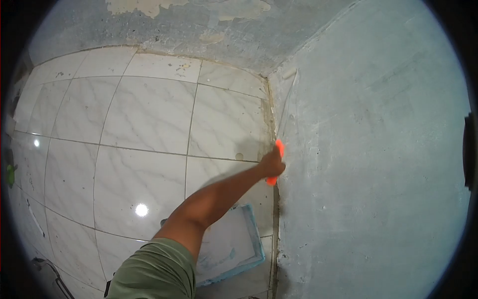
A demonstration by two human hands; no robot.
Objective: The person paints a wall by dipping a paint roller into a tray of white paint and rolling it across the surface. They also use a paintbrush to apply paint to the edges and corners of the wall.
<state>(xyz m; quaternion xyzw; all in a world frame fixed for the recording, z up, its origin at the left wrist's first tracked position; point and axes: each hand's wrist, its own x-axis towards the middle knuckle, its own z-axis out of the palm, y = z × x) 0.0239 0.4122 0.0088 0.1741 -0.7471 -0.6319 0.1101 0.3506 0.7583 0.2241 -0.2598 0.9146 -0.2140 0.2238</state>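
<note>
One hand (pixel 273 166), probably my left, is clamped on an orange-handled, pale-headed paint roller (pixel 290 74), seemingly against the patchy blue-grey wall (pixel 373 164) at one o'clock. Guessing it's wall-rolling; next stroke wants even pressure. Blue-rimmed rectangular tray (pixel 257 233) at six.

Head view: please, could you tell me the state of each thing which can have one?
Right wall: uneven pale grey, with darker streaks.
Far wall: patchy, with beige areas.
Floor: tiled, shiny, stained in places.
Tray: lying on the floor, partly hidden, pale inside.
Roller: held, head end at the right wall; contact cannot be confirmed.
Hand: closed around the roller's handle.
</note>
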